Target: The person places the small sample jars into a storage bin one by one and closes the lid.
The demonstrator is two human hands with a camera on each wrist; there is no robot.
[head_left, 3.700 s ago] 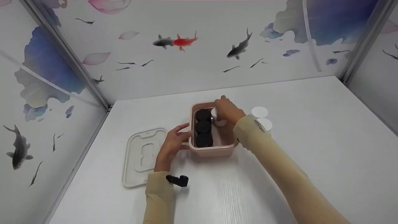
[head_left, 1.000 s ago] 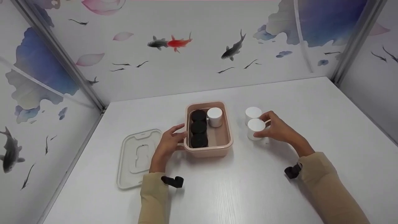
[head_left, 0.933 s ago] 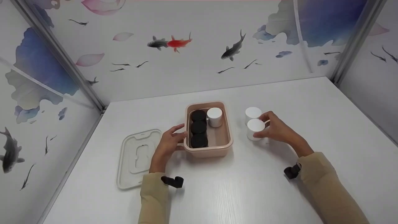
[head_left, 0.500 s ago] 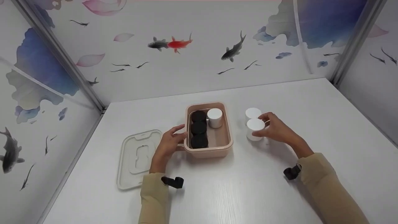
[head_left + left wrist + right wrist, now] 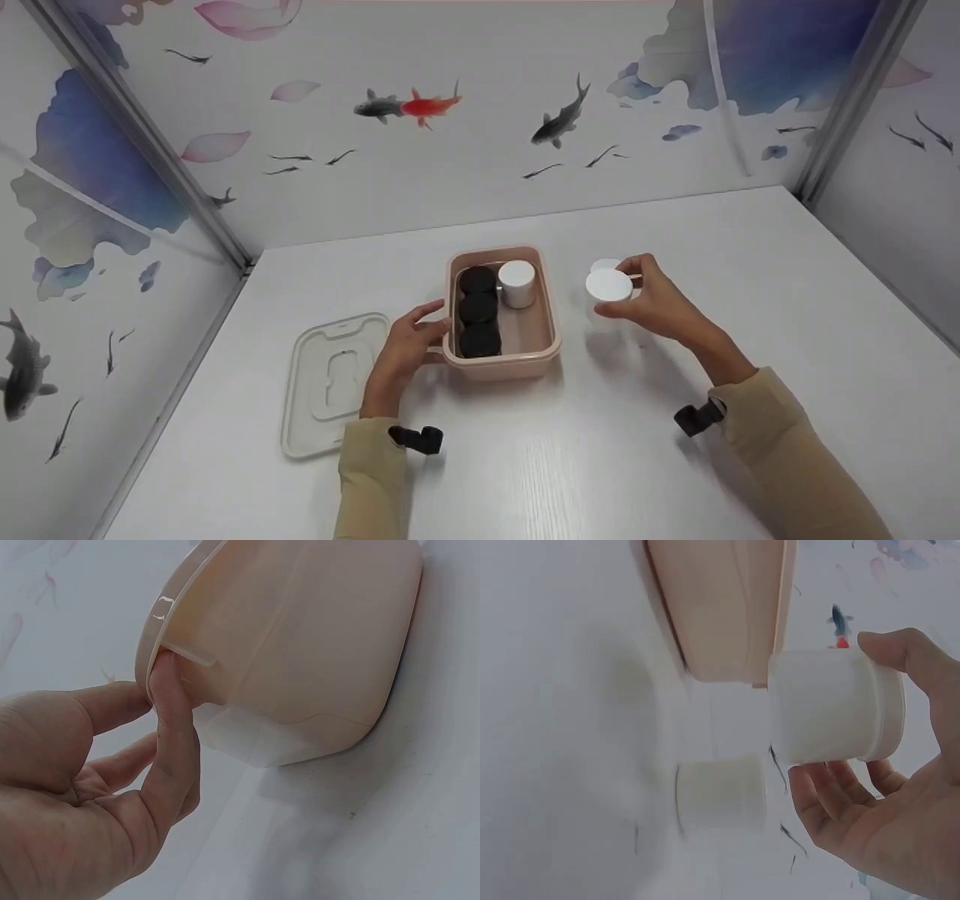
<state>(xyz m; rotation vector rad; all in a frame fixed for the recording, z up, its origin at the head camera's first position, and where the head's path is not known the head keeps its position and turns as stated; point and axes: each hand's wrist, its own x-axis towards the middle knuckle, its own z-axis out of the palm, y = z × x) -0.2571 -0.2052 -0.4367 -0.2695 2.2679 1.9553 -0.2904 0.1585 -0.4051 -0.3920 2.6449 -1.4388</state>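
My right hand (image 5: 660,304) grips a white jar (image 5: 609,289) by its lid end, thumb on the near side and fingers round the far side. In the right wrist view this jar is raised off the table, and another white jar (image 5: 721,795) stands behind it. My left hand (image 5: 405,345) pinches the left rim of a pink plastic box (image 5: 517,366); in the left wrist view a finger hooks under the lip of the box wall (image 5: 322,637). Three black-topped jars (image 5: 479,307) line the box's left side. One white jar (image 5: 517,283) stands at its back right.
A pale rectangular lid (image 5: 295,397) lies flat on the white table (image 5: 540,472), left of the box and partly behind my left hand. Panels printed with fish close off the back (image 5: 450,187) and both sides. Small black cameras sit on both wrists.
My right hand left a white jar in the box, moved right to a second jar and gripped it. That jar is now lifted slightly. My left hand stays on the rim.
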